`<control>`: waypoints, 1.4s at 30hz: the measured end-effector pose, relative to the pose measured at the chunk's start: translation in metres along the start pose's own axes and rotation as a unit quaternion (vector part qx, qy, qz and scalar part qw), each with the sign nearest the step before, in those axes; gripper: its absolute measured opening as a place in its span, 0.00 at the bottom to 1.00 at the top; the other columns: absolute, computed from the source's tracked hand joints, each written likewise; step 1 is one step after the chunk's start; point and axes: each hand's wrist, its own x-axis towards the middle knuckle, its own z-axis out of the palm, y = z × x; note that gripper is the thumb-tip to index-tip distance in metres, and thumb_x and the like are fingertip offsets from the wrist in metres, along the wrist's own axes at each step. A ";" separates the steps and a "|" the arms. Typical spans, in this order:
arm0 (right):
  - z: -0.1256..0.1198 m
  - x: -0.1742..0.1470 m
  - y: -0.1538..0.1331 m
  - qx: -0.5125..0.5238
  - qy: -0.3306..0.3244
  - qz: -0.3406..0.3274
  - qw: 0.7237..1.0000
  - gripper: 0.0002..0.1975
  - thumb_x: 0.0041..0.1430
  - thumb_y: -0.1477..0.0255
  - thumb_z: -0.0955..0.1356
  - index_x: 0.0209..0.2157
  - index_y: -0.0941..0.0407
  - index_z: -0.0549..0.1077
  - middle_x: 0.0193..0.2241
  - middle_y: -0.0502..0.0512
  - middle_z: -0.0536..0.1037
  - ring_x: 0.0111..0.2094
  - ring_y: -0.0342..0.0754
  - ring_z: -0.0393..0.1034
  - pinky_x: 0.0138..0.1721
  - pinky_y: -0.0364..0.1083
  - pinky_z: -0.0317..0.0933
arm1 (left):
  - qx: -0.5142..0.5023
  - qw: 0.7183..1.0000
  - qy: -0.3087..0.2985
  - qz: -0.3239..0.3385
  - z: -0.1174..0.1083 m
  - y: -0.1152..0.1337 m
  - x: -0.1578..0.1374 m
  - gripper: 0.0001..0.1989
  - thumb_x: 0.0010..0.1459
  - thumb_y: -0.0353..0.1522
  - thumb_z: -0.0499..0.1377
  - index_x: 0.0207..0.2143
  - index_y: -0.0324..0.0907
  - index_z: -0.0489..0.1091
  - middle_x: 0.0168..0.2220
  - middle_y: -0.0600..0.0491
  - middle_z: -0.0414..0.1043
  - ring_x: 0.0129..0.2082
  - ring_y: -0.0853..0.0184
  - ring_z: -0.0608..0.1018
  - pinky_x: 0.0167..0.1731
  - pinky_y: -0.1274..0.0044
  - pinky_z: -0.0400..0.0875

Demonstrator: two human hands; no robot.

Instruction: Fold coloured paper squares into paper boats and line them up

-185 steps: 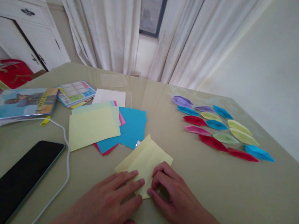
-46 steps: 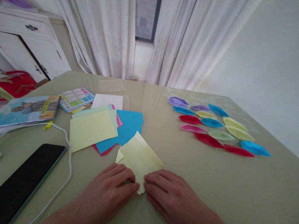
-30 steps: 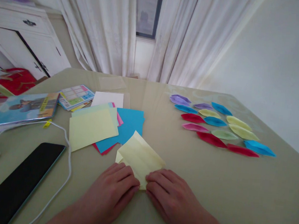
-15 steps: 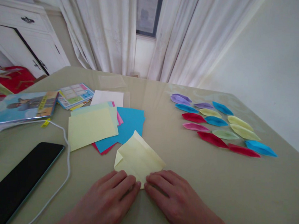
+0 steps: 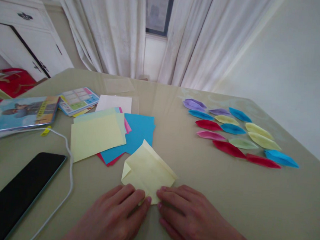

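Observation:
A pale yellow sheet of origami paper [image 5: 150, 167] lies on the table in front of me, with its left corner folded inward and a narrow fold along its upper right edge. My left hand [image 5: 118, 209] pinches the near left edge, thumb and bent fingers together at the paper. On the near right edge, the fingertips and thumb of my right hand [image 5: 190, 216] are closed together and press the sheet. Part of the near edge is hidden under my fingers.
Loose coloured sheets, yellow [image 5: 98, 133] and blue [image 5: 140, 133], lie behind my left hand. A black phone [image 5: 19, 193], a white cable [image 5: 71, 175] and a picture book [image 5: 20, 113] occupy the left. Several folded paper boats or petals, one red [image 5: 228, 149], sit at right on the table [image 5: 253, 203].
My right hand's fingers have shifted slightly right and nearer along the paper's edge, showing more of the near corner. My left hand stays almost in place. The view has moved slightly.

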 end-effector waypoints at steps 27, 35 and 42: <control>-0.001 0.003 -0.005 0.030 -0.035 0.043 0.998 0.08 0.72 0.72 0.70 0.50 0.54 0.77 0.50 0.55 0.82 0.49 0.54 0.76 0.53 0.52 0.70 | 0.006 0.999 0.020 -0.030 0.000 -0.003 0.001 0.12 0.72 0.26 0.55 0.54 0.39 0.73 0.45 0.49 0.80 0.42 0.56 0.81 0.44 0.64 0.79; -0.001 0.002 -0.005 0.046 -0.038 0.053 0.997 0.12 0.71 0.70 0.71 0.54 0.53 0.76 0.50 0.55 0.81 0.50 0.54 0.76 0.55 0.53 0.70 | 0.026 0.999 -0.033 -0.012 -0.006 0.000 -0.001 0.22 0.67 0.25 0.58 0.62 0.40 0.69 0.47 0.48 0.81 0.44 0.54 0.82 0.44 0.62 0.81; 0.000 0.005 -0.006 0.041 -0.032 0.045 0.998 0.08 0.72 0.72 0.70 0.51 0.54 0.77 0.46 0.55 0.82 0.48 0.53 0.77 0.55 0.52 0.70 | 0.043 0.999 0.009 -0.023 -0.011 0.001 -0.001 0.14 0.76 0.32 0.50 0.55 0.42 0.74 0.47 0.50 0.82 0.44 0.57 0.82 0.40 0.66 0.78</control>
